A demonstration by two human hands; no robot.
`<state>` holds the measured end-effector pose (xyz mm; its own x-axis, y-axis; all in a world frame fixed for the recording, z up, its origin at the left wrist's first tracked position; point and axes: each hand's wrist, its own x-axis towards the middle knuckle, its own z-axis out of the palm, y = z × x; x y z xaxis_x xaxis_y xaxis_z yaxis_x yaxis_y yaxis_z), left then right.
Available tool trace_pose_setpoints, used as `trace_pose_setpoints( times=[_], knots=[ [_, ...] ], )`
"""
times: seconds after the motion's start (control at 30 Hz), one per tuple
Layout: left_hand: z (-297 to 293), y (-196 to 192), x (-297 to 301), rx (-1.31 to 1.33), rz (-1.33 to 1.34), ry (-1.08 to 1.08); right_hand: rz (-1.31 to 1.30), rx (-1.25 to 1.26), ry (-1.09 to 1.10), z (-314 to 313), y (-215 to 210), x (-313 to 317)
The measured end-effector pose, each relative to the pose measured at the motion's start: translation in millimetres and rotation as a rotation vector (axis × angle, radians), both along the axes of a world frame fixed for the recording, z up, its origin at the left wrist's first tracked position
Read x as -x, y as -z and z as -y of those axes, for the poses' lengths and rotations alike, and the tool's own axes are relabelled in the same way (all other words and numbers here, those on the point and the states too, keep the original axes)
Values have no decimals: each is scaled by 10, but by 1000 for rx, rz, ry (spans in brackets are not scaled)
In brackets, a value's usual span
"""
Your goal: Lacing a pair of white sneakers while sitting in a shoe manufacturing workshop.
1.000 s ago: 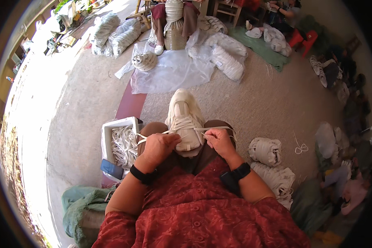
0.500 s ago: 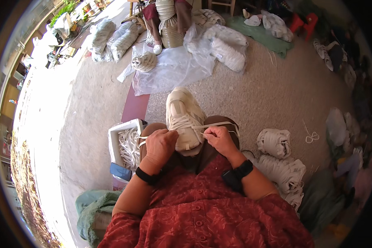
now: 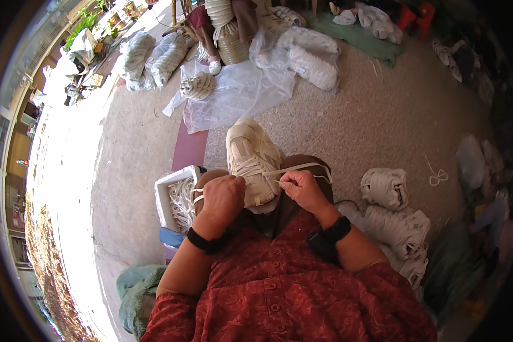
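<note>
A cream sneaker (image 3: 244,134) rests between my knees, toe pointing away from me and its tongue (image 3: 259,189) toward me. White shoelace (image 3: 305,166) is threaded through its upper eyelets, and one length loops out over my right knee. My right hand (image 3: 303,192) pinches lace just right of the tongue, thumb and forefinger together. My left hand (image 3: 222,200) is closed at the left edge of the shoe's opening, with lace running out behind it over my left knee. Its fingertips are partly hidden.
At left a white box (image 3: 164,199) holds many loose laces, a blue object (image 3: 171,237) on its rim. Bundled pale shoes (image 3: 385,188) lie at right. Ahead, plastic sheeting (image 3: 233,102), bagged shoes (image 3: 313,65) and another person's legs (image 3: 206,34) beside a stack.
The view has shifted slightly, so floor things appear moved. Both hands keep nearly the same hold at the shoe; the lace over my right knee lies a little differently.
</note>
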<state>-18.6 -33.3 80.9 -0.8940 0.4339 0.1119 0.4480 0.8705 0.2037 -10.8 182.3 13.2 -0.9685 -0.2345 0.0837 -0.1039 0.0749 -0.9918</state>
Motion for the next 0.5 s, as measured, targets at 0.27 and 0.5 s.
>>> trace_pose_setpoints(
  times=[0.27, 0.5],
  knots=[
    [-140, 42, 110, 152, 61, 22, 47, 44, -2, -5, 0, -15],
    [198, 424, 241, -198, 37, 321, 69, 50, 0, 5, -31, -9]
  ],
)
